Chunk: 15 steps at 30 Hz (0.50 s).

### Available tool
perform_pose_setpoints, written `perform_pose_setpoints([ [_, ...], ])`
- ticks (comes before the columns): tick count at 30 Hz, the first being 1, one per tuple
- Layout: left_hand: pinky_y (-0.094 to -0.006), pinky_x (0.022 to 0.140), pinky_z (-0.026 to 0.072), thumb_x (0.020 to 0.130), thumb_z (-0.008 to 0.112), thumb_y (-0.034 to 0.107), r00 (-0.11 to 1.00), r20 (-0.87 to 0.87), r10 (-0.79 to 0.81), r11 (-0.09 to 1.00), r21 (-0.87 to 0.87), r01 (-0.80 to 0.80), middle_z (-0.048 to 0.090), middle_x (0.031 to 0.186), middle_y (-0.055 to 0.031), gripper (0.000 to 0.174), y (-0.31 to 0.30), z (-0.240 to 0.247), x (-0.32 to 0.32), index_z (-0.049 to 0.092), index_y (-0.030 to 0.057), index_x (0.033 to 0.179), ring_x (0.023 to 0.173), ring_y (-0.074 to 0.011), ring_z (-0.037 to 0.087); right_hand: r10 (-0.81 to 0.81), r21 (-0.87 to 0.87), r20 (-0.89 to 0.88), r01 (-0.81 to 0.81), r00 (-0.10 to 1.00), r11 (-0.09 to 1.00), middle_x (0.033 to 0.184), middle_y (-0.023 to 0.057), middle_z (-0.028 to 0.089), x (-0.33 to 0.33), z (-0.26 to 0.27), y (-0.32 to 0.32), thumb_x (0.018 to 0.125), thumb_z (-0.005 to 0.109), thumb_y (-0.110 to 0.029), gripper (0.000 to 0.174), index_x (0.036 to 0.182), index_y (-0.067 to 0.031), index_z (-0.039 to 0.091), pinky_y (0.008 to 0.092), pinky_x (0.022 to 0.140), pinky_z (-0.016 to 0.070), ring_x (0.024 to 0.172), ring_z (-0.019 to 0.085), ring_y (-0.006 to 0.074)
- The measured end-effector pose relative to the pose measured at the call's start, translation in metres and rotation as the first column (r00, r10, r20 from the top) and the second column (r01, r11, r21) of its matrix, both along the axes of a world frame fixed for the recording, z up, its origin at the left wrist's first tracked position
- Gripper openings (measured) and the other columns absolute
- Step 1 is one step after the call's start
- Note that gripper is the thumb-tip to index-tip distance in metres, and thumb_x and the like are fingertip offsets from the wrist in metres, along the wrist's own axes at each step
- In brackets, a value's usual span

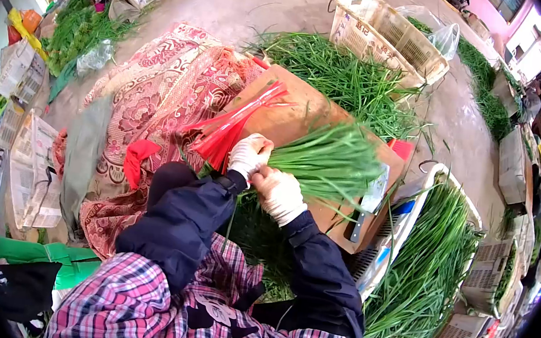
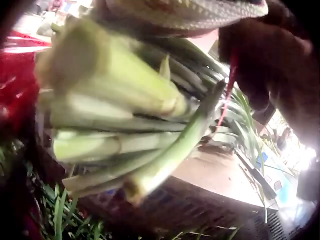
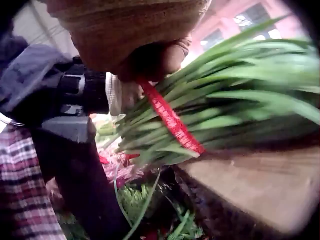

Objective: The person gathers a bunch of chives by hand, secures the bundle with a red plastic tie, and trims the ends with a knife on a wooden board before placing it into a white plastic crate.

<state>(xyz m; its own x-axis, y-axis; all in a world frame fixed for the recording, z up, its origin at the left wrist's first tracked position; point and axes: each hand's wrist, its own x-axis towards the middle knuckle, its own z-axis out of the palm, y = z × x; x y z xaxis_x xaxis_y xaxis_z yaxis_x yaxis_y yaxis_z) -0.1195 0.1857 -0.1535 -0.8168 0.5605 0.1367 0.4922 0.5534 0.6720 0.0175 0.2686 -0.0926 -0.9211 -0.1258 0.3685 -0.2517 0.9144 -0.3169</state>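
Note:
A bunch of long green chives (image 1: 327, 162) lies over the board, its leaves fanned to the right and its pale stem ends (image 2: 120, 145) near the body. A printed red tie (image 3: 170, 122) runs slantwise around the bunch. My left hand (image 1: 250, 156), in a whitish glove with bare fingertips, grips the bunch at the stem end. Close beside it, my right hand (image 1: 278, 195) pinches the tie with curled fingers, its end hidden under them in the right wrist view. A sheaf of red ties (image 1: 239, 126) lies just left of the hands.
The brown board (image 1: 311, 97) carries a knife (image 1: 358, 226) at its right edge. Loose chives (image 1: 333, 70) are heaped beyond it. A white crate (image 1: 402, 229) full of chives stands at right, another crate (image 1: 390, 36) behind. Patterned red cloth (image 1: 153, 91) spreads at left.

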Motion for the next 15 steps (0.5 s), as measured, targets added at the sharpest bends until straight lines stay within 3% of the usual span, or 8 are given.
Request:
perform_pose_setpoints([
  [1,-0.0396,0.077,0.0504,0.086,0.059,0.030,0.996,0.000,-0.091,0.996,0.011,0.091,0.065,0.095,-0.0137,0.025,0.001,0.003,-0.004,0.068,0.0070,0.092,0.085,-0.0342,0.063,0.069,0.124,-0.058,-0.061,0.996,0.990,0.079,0.0039,0.059,-0.005,0.001,0.000,0.070,0.062,-0.017,0.015,0.085,-0.0144,0.061,0.0357,0.065,0.0502,0.079,0.061,0.0257],
  [2,-0.0325,0.074,0.0509,0.083,0.065,0.018,0.991,-0.060,-0.121,0.991,0.044,0.123,0.067,0.085,-0.0094,0.016,0.004,0.005,-0.004,0.068,0.0033,0.087,0.078,-0.0233,0.065,0.137,0.199,-0.082,-0.119,0.987,0.973,0.078,0.0019,0.058,-0.011,0.002,0.003,0.070,0.061,-0.017,0.012,0.082,-0.0157,0.061,0.0361,0.065,0.0494,0.082,0.061,0.0233],
  [3,-0.0317,0.074,0.0508,0.082,0.066,0.016,0.955,0.219,-0.201,0.962,0.227,0.150,0.067,0.084,-0.0083,0.014,0.007,0.008,-0.010,0.067,0.0023,0.087,0.078,-0.0209,0.065,0.167,0.206,-0.106,-0.142,0.980,0.968,0.078,0.0019,0.058,-0.018,0.006,0.008,0.069,0.062,-0.017,0.011,0.080,-0.0158,0.061,0.0367,0.065,0.0491,0.081,0.061,0.0238],
  [5,-0.0301,0.074,0.0506,0.081,0.067,0.011,0.641,0.628,-0.440,0.835,0.550,0.034,0.068,0.083,-0.0061,0.012,0.011,0.013,-0.025,0.066,0.0004,0.087,0.077,-0.0161,0.064,0.226,0.217,-0.160,-0.189,0.961,0.958,0.076,0.0019,0.058,-0.036,0.022,0.020,0.068,0.063,-0.016,0.010,0.077,-0.0160,0.061,0.0380,0.064,0.0486,0.079,0.060,0.0247],
  [7,-0.0272,0.072,0.0507,0.082,0.067,0.003,0.640,0.631,-0.438,0.843,0.536,0.049,0.069,0.084,-0.0062,0.008,0.017,0.016,-0.033,0.066,-0.0003,0.089,0.076,-0.0134,0.062,0.167,-0.144,-0.168,-0.192,0.972,0.971,0.075,0.0044,0.062,-0.045,0.033,0.034,0.062,0.069,-0.017,0.014,0.074,-0.0141,0.062,0.0407,0.065,0.0478,0.075,0.060,0.0284],
  [9,-0.0270,0.069,0.0514,0.080,0.071,0.003,0.631,0.711,-0.311,0.901,0.431,-0.041,0.069,0.081,-0.0059,0.010,0.027,0.003,-0.042,0.067,0.0002,0.089,0.074,-0.0141,0.063,-0.075,-0.258,-0.202,0.021,0.977,0.966,0.076,0.0061,0.063,-0.045,-0.003,0.046,0.064,0.070,-0.012,0.012,0.074,-0.0122,0.062,0.0409,0.064,0.0475,0.073,0.060,0.0301],
  [10,-0.0272,0.064,0.0514,0.078,0.074,0.004,0.527,0.769,-0.362,0.882,0.466,-0.075,0.069,0.079,-0.0059,0.013,0.031,-0.003,-0.044,0.067,0.0007,0.088,0.071,-0.0142,0.063,-0.141,-0.265,-0.205,0.084,0.969,0.961,0.074,0.0079,0.062,-0.044,-0.014,0.047,0.068,0.069,-0.009,0.009,0.073,-0.0108,0.062,0.0415,0.063,0.0474,0.072,0.060,0.0317],
  [15,-0.0297,0.062,0.0496,0.077,0.067,0.001,0.671,0.704,-0.233,0.947,0.321,-0.008,0.069,0.080,-0.0076,0.011,0.042,-0.003,-0.035,0.068,-0.0010,0.088,0.071,-0.0152,0.063,-0.305,-0.636,0.061,0.273,0.950,0.721,0.071,0.0139,0.058,-0.046,-0.061,0.060,0.070,0.071,-0.007,0.013,0.074,-0.0034,0.060,0.0388,0.065,0.0467,0.070,0.056,0.0334],
])
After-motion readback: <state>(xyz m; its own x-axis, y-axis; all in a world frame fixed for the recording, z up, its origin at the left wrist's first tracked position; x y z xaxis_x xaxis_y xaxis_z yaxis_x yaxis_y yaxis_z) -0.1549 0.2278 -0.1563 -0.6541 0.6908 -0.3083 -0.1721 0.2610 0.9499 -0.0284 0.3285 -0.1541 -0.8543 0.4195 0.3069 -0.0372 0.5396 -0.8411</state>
